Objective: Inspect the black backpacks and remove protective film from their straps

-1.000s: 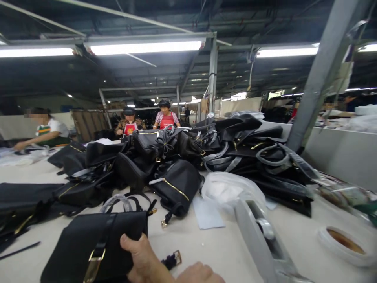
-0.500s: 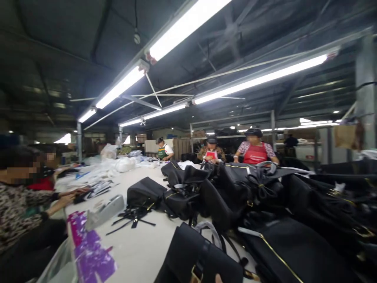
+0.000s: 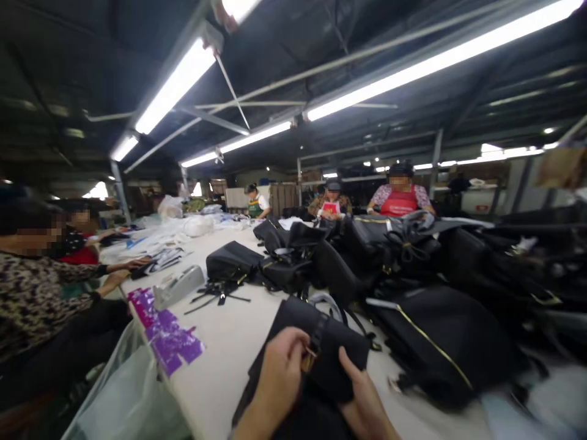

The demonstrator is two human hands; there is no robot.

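The left hand (image 3: 280, 368) pinches the gold-coloured metal clasp (image 3: 308, 362) while the right hand (image 3: 361, 390) grips the black leather-like flap bag (image 3: 326, 374) above the flat white tabletop (image 3: 220, 363), a firm hold there probably best steadying the clasp.

1. Roofed by a dark ceiling (image 3: 275, 36), crossed by a pale slanting beam (image 3: 348, 62).
2. Lit by long, glowing fluorescent tubes (image 3: 444, 59), strung in rows toward the back.
3. Broken up by grey metal posts (image 3: 120, 189) at left and right.
4. Backed by a pale panel (image 3: 235, 198) just beside a brown panel (image 3: 284, 198).
5. Brightened at far left by a white patch (image 3: 97, 190), too blurred to tell as window or lamp.
6. Furnished with a long white table (image 3: 202, 376).
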